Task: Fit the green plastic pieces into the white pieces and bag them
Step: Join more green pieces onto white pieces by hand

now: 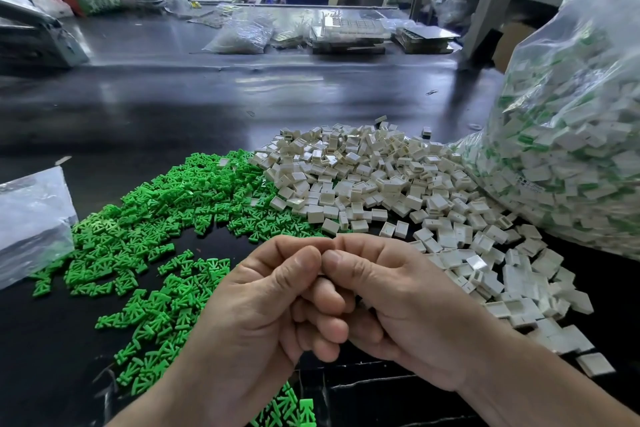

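Observation:
My left hand (263, 308) and my right hand (398, 305) meet at the near middle of the table, above its dark surface. Their fingers are curled and the thumb and forefinger tips of both pinch together at one spot. Whatever they pinch is hidden by the fingers. A heap of green plastic pieces (156, 218) spreads left of and under my left hand. A heap of white pieces (381, 184) lies behind and to the right of my hands. At the right stands a big clear bag of assembled pieces (571, 149), white with green showing.
A flat clear plastic bag (31, 218) lies at the left edge. Across the dark table (207, 107) at the back are more bags (242, 35), trays (349, 31) and a grey machine (34, 38). A metal frame post (491, 0) rises at the back right.

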`<state>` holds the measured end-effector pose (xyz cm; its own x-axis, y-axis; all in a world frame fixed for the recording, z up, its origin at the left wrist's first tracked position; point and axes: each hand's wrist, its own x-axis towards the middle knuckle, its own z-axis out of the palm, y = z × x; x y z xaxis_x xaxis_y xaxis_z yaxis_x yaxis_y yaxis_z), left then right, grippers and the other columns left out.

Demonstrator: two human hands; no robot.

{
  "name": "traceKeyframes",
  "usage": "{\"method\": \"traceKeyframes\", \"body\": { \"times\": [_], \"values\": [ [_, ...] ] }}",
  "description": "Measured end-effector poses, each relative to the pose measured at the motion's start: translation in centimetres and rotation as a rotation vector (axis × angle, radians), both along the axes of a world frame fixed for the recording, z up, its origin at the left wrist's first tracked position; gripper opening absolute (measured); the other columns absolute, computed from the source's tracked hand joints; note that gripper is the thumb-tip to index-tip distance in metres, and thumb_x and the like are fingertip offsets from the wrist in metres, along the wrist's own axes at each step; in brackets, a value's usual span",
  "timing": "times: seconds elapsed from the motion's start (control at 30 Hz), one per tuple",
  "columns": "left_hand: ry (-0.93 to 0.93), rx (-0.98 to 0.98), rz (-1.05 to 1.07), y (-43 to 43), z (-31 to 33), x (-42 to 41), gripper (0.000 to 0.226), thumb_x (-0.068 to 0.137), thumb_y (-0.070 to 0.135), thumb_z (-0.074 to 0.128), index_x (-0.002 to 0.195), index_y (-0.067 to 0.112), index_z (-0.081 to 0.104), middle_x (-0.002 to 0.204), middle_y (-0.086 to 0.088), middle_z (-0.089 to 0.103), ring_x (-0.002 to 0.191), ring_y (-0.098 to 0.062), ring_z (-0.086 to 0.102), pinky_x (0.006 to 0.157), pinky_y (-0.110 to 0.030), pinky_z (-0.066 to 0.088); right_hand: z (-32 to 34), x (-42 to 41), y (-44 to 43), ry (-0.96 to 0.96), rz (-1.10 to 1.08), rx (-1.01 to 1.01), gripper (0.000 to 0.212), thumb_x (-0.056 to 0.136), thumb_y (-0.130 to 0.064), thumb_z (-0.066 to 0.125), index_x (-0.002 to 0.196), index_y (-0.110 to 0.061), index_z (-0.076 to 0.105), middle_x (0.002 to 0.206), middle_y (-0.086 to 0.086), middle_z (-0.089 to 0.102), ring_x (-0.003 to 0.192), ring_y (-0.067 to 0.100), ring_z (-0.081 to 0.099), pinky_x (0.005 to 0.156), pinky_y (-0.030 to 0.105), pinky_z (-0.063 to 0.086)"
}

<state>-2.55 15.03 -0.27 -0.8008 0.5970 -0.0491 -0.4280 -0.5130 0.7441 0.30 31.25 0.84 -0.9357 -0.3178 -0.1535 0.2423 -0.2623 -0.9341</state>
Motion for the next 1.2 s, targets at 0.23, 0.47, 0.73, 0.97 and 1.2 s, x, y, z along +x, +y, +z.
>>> {"method": "traceKeyframes", "body": {
  "times": [0.23, 0.47, 0.73, 0.97, 1.2],
  "values": [
    [0.020, -0.005, -0.007, -0.1, 0.3, 0.0, 0.037, 0.064, 0.025, 0.091, 0.091, 0.009, 0.073, 0.054, -0.015, 0.063, 0.037, -0.021, 0.061, 0.035, -0.026, 0.050, 0.1, 0.3, -0.3, 0.015, 0.008, -0.019, 0.023, 0.092, -0.029, 0.061, 0.088, -0.006, 0.062, 0.064, 0.006, 0.052, 0.042, 0.010, 0.036, 0.033, 0.019, 0.022],
    [0.069, -0.043, 0.067, 0.3, 0.4, 0.2, 0.026, 0.080, 0.025, 0.067, 0.098, 0.006, 0.072, 0.060, -0.016, 0.063, 0.044, -0.024, 0.063, 0.041, -0.027, 0.052, 0.0, -0.2, 0.0, 0.017, -0.012, -0.048, 0.034, 0.093, -0.028, 0.056, 0.093, 0.006, 0.057, 0.060, 0.003, 0.056, 0.040, 0.009, 0.041, 0.034, 0.016, 0.028],
    [0.717, -1.098, 0.453, -2.8, -0.1, -1.7, 0.024, 0.083, 0.055, 0.051, 0.097, 0.040, 0.064, 0.078, 0.009, 0.070, 0.069, -0.004, 0.067, 0.055, -0.019, 0.052, 0.0, -2.0, 3.0, 0.000, 0.006, -0.654, 0.021, 0.073, -0.015, 0.076, 0.085, -0.008, 0.061, 0.080, 0.010, 0.060, 0.049, 0.011, 0.055, 0.033, 0.018, 0.044],
    [1.257, -1.729, 0.216, -1.8, -1.2, -1.3, 0.074, 0.078, 0.077, 0.032, 0.134, 0.035, 0.055, 0.113, 0.010, 0.054, 0.106, -0.012, 0.051, 0.089, -0.032, 0.045, 0.1, -2.5, 4.9, 0.156, -0.375, 0.313, 0.006, 0.084, -0.025, 0.078, 0.088, -0.021, 0.076, 0.066, -0.007, 0.063, 0.045, 0.005, 0.052, 0.036, 0.016, 0.039],
    [1.512, -1.632, 0.196, -0.8, -1.8, -1.2, 0.031, 0.076, 0.054, 0.072, 0.095, 0.030, 0.076, 0.087, 0.008, 0.062, 0.080, -0.018, 0.058, 0.067, -0.036, 0.049, -0.8, -2.7, 4.2, 0.408, -0.287, 1.601, 0.031, 0.094, -0.053, 0.058, 0.122, -0.039, 0.062, 0.085, -0.013, 0.068, 0.078, 0.010, 0.061, 0.064, 0.027, 0.046]
  ]
}}
